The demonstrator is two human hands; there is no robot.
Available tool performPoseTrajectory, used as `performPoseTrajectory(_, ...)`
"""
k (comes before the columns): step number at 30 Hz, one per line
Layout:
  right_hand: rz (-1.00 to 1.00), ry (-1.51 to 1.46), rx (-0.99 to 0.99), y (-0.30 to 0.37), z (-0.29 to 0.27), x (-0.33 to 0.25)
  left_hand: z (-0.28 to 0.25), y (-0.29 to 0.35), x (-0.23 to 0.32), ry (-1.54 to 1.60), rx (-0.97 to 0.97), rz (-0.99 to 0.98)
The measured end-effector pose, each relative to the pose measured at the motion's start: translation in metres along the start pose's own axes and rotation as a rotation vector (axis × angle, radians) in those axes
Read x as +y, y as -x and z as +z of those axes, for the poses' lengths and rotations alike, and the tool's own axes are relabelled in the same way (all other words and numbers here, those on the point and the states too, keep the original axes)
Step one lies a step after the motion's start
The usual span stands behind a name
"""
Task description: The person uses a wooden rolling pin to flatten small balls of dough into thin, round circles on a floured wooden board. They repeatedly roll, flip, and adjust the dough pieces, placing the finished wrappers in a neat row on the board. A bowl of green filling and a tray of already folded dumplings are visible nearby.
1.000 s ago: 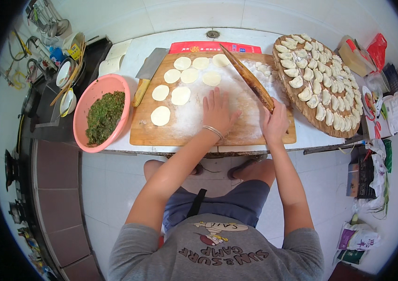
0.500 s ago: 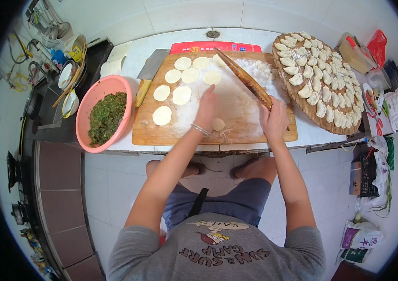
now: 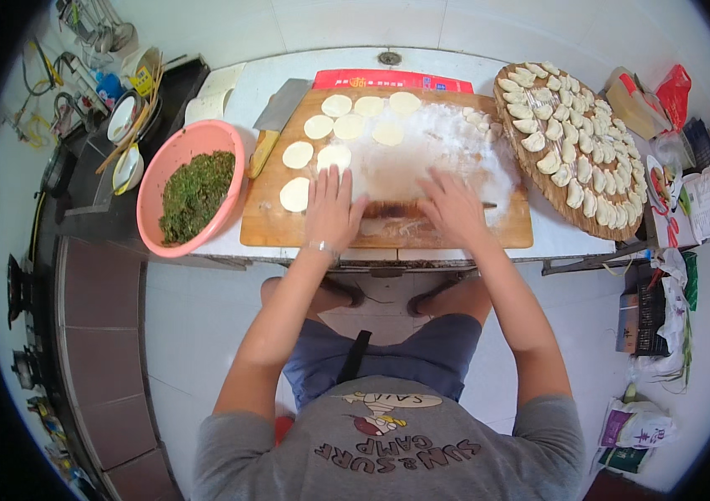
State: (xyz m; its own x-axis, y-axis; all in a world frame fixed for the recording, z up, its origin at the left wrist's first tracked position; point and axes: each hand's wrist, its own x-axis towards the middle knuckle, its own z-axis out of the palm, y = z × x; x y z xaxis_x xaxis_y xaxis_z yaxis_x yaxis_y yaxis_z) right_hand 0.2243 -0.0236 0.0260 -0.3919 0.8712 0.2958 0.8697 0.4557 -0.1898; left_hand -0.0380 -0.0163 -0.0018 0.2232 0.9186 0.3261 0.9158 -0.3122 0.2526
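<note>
Rolling pin [image 3: 392, 210], centre of frame, lies beneath right hand [image 3: 455, 207]; left hand [image 3: 331, 215] at its left end. Fingers extended, unclenched. Possible fault: left fingertips pressing down could crease the adjacent wrapper [image 3: 334, 155].

To the left of the black plastic crate [image 3: 653, 324] there is a brown rectangular box [image 3: 627, 321], and to the crate's right, a crumpled white plastic bag [image 3: 677, 311].

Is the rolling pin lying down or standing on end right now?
Lying down: the rolling pin stretches sideways across the wooden board, its tip poking out past the right hand.
</note>
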Motion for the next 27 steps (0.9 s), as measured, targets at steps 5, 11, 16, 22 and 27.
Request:
performPoseTrajectory(5, 0.086, 0.098, 0.011, -0.019, 0.01, 0.012, 0.005, -0.03, 0.0, -0.051, 0.017, 0.019)
performPoseTrajectory(11, 0.01, 0.123, -0.115, 0.016, 0.0, -0.004, -0.004, 0.016, 0.005, 0.008, -0.01, 0.043)
performPoseTrajectory(16, 0.154, 0.099, 0.003, -0.037, 0.017, 0.022, 0.01, -0.044, 0.004, -0.1, 0.055, -0.029)
performPoseTrajectory(22, 0.038, 0.077, -0.147, 0.008, -0.006, -0.001, -0.004, 0.014, 0.009, 0.017, 0.017, 0.039)
performPoseTrajectory(27, -0.056, -0.079, -0.171, 0.004, -0.024, 0.011, -0.004, 0.006, 0.01, -0.011, 0.019, 0.053)
